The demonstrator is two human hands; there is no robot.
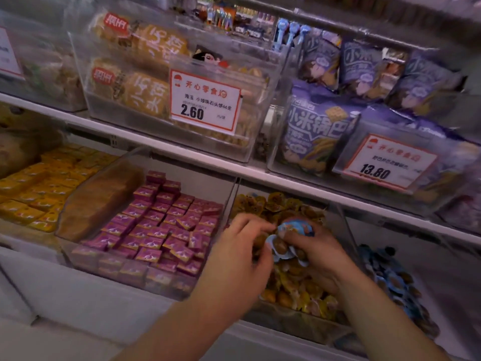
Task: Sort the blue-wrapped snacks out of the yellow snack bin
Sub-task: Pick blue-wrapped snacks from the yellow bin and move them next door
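A clear bin [294, 327] on the lower shelf holds a heap of yellow-wrapped snacks [294, 287]. Both my hands are inside it. My right hand [317, 250] grips a bunch of blue-wrapped snacks [295, 227] above the yellow heap. My left hand [244, 246] reaches in from the left, its curled fingers pinching at the blue wrappers' lower edge. To the right, a neighbouring clear bin [442, 267] holds several blue-wrapped snacks [398, 280].
Left of the yellow bin stand a bin of purple boxed snacks [161, 225] and one of yellow boxes [41, 188]. The upper shelf [234, 168] overhangs, carrying bins of bagged snacks with price tags [205, 102].
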